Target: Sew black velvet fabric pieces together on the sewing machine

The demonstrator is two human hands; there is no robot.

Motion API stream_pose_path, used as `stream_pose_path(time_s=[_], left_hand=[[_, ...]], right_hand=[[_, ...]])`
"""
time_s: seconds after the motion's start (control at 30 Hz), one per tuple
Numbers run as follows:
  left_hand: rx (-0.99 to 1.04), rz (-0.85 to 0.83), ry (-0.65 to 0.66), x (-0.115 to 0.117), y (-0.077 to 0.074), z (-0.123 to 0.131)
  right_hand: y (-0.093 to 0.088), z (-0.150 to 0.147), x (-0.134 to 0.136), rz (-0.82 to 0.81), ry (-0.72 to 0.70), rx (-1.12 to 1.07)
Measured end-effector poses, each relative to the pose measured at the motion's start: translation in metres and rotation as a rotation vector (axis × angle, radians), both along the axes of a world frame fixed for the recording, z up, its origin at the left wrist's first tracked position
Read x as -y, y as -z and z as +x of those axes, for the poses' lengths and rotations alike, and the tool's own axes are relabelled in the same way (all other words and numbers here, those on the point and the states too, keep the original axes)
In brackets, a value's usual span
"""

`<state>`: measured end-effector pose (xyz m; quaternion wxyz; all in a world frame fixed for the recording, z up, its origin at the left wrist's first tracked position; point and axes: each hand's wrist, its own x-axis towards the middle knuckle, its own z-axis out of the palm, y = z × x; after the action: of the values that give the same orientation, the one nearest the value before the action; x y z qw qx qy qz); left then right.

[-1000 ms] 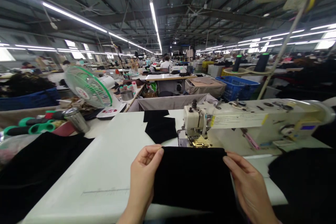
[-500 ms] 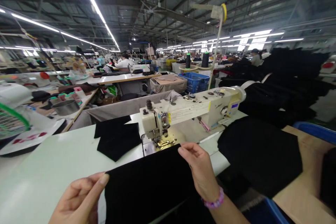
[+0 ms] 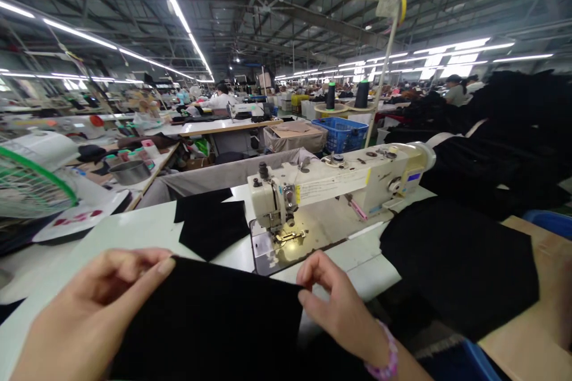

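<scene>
A black fabric panel (image 3: pixel 223 315) is stretched between my two hands in front of the sewing machine (image 3: pixel 330 184). My left hand (image 3: pixel 102 297) pinches its upper left corner between thumb and fingers. At its upper right corner, my right hand (image 3: pixel 339 309), with a beaded bracelet (image 3: pixel 385 354) on the wrist, pinches the edge. The panel's lower part runs out of view. Beyond its top edge lie the machine's presser foot and metal bed (image 3: pixel 286 244), apart from the fabric.
Several black cut pieces (image 3: pixel 214 223) lie left of the machine. A larger black fabric stack (image 3: pixel 460 262) rests at the right beside a wooden board (image 3: pixel 527 309). A green-rimmed fan (image 3: pixel 36 184) stands at left. Behind are thread cones (image 3: pixel 361 95) and a blue basket (image 3: pixel 342 134).
My left hand has risen and come closer, while my right hand has lowered, so the panel's top edge now slopes down to the right. The view has shifted slightly left.
</scene>
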<state>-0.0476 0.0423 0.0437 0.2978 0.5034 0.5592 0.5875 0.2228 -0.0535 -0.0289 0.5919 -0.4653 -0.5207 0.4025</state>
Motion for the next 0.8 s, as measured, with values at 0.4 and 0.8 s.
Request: stream_pose_path(time_s=[0.4, 0.8], left_hand=[[-0.631, -0.045, 0.658, -0.076, 0.101, 0.105], [-0.632, -0.087, 0.585, -0.095, 0.13, 0.11]], right_hand=[[0.103, -0.02, 0.035, 0.419, -0.017, 0.578], [0.093, -0.002, 0.024, 0.544, 0.066, 0.906]])
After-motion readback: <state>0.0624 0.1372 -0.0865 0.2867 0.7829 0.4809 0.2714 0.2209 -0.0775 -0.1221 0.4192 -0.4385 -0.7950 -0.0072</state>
